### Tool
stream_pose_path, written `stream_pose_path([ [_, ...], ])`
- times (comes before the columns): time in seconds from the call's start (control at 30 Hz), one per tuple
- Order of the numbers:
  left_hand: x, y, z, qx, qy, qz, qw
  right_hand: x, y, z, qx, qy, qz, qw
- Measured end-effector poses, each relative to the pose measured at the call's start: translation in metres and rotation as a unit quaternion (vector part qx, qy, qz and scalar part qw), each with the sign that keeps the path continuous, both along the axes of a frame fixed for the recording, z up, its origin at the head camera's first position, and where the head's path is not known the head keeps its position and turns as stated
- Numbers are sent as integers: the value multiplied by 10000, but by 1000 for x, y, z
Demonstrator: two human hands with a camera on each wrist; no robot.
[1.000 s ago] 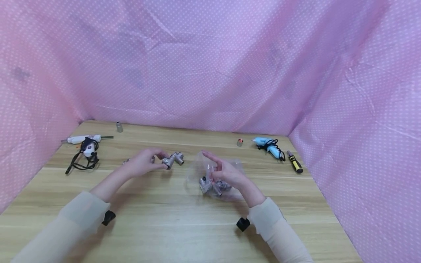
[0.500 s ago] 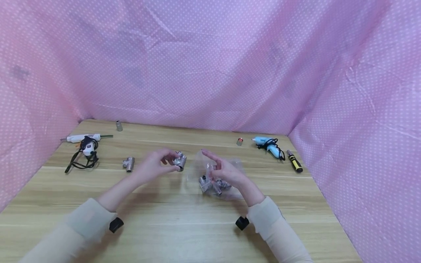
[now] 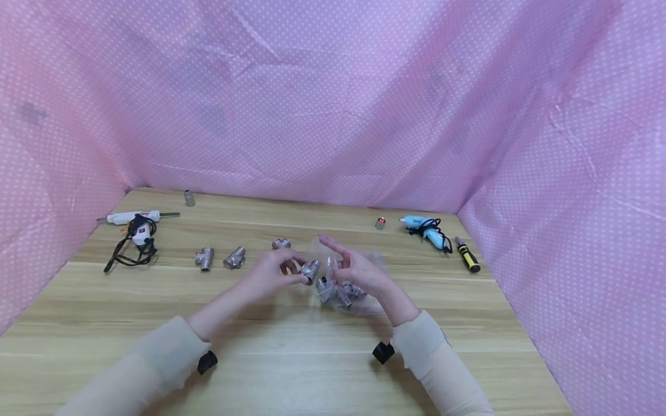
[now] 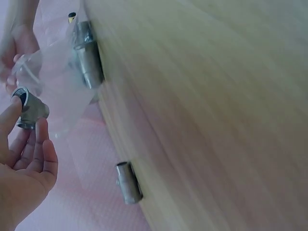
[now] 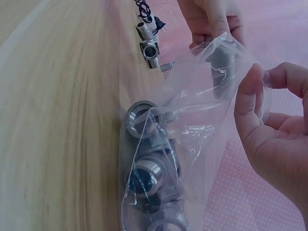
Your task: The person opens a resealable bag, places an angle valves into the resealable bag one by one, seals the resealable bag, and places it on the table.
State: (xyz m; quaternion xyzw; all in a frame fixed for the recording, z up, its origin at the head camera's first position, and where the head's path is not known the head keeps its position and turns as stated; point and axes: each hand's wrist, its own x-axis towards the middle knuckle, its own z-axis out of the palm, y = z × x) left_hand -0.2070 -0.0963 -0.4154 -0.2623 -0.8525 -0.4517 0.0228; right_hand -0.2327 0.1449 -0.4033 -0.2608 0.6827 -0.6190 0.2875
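My left hand [image 3: 273, 273] holds a metal tee pipe fitting [image 3: 309, 271] between thumb and fingers, beside the clear plastic bag [image 3: 376, 263]. The left wrist view shows the threaded opening of this tee fitting [image 4: 33, 109] near my thumb. My right hand [image 3: 364, 273] pinches the bag's rim between thumb and finger, with the index finger extended in the head view. In the right wrist view, the tee appears behind or inside the bag's clear film [image 5: 199, 132]; I cannot tell which. Several metal fittings [image 5: 147, 175] lie in the bag's lower part.
Left of the bag lie a tee fitting [image 3: 205, 259], another fitting [image 3: 235, 257] and a third fitting [image 3: 281, 244]. A white corded tool [image 3: 132, 218] is at far left. Small metal pieces [image 3: 189, 198] stand at the back. A blue glue gun [image 3: 426, 231] and screwdriver [image 3: 467, 255] lie right.
My left hand has carried the tee fitting rightward to the bag's left side. Fittings behind that hand have come into view. My right hand has stayed nearly still at the bag.
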Motion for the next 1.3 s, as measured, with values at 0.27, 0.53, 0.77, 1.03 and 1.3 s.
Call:
stream_pose_path([
  [0.27, -5, 17, -12, -256, -170, -4, 9995, 2, -2, 2, -114, -45, -22, 9999],
  [0.53, -4, 17, -10, -280, -39, -203, 9994, 2, -1, 3, -154, -100, -58, 9998],
  [0.77, -6, 3, 0, -215, -58, -140, 9997, 2, 2, 3, -150, -103, -93, 9998],
  [1.03, -18, -20, 13, -324, -84, 212, 9992, 2, 1, 2, -56, 4, -114, 9999],
  [1.3, -41, -39, 10, -410, 26, 295, 9987, 3, 0, 2, -103, 11, -109, 9999],
])
